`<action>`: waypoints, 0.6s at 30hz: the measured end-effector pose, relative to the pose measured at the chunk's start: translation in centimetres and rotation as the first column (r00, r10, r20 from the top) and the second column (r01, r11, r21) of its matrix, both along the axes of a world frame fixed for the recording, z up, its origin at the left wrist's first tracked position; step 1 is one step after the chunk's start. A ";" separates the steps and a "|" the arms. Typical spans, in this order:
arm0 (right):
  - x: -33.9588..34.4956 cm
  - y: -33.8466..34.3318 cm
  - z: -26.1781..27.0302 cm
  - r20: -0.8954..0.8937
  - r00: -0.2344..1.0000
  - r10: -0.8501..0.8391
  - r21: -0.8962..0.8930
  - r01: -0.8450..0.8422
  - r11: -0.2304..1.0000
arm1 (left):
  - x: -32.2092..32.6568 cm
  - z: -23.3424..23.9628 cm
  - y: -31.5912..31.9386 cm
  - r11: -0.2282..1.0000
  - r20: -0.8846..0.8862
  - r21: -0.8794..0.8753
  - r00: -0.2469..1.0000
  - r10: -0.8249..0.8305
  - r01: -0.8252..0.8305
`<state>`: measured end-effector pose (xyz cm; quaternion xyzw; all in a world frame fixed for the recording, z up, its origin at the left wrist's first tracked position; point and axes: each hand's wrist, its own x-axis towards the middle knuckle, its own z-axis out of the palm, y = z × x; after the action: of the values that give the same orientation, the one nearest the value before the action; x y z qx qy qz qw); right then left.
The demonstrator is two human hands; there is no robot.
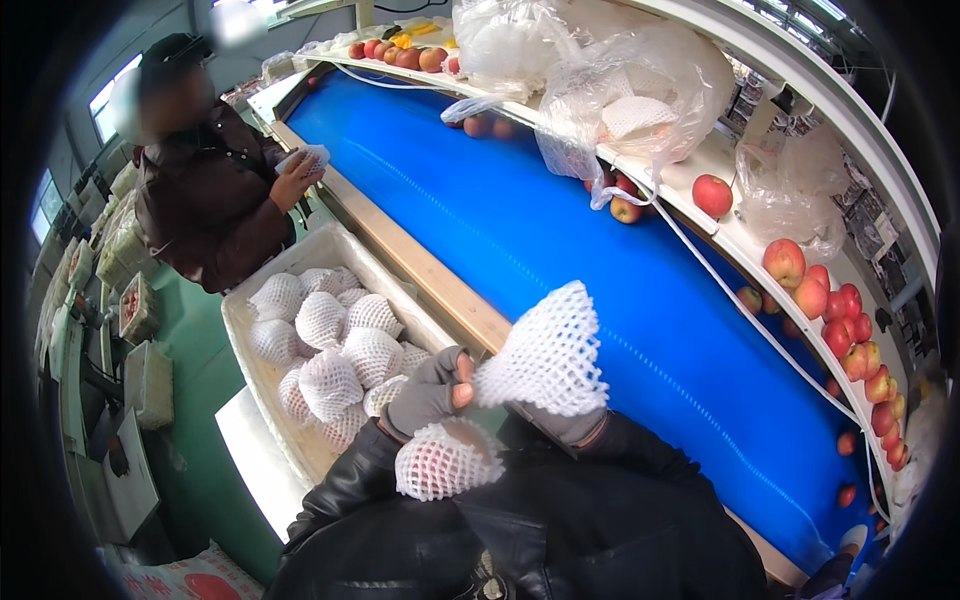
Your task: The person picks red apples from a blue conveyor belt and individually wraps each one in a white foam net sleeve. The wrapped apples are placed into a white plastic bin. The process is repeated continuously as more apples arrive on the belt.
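My left hand (427, 394), in a grey fingerless glove, pinches the narrow end of a white foam net sleeve (551, 352) between thumb and finger. The sleeve's wide end flares over my right hand (574, 424), also gloved in grey and mostly hidden behind the netting; what its fingers do cannot be seen. Close below my left hand, against my dark jacket, is an apple in a foam net (450, 461). To the left, a foam-lined crate (244, 341) holds several net-wrapped fruits (322, 319).
A blue conveyor belt (465, 247) with a wooden edge (405, 251) runs diagonally past me. Loose apples (784, 262) and plastic bags (622, 90) line the white shelf beyond. A co-worker (217, 180) stands at upper left holding a foam-netted item (307, 157). Another person's hand (853, 536) shows at lower right.
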<state>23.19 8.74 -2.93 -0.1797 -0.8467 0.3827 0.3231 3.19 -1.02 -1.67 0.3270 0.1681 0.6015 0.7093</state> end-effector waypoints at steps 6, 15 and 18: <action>-1.7 1.0 -1.9 0.023 0.973 -0.229 0.530 0.183 0.828 | 0.9 0.0 1.5 0.968 -0.002 -0.117 0.974 -0.225 0.224; -1.3 0.2 2.3 -0.033 0.993 -0.111 -0.025 0.110 0.994 | 1.3 0.2 0.6 0.984 0.005 -0.172 0.999 0.042 -0.040; -2.2 0.3 1.2 -0.727 0.683 -0.064 -0.662 -0.674 0.329 | 2.3 0.0 0.7 0.990 0.120 -0.139 0.993 0.020 -0.004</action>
<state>20.97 9.09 -1.72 -0.0034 -0.3465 0.8697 0.3516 5.44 -0.31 -1.64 0.2386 0.1680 0.6114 0.7356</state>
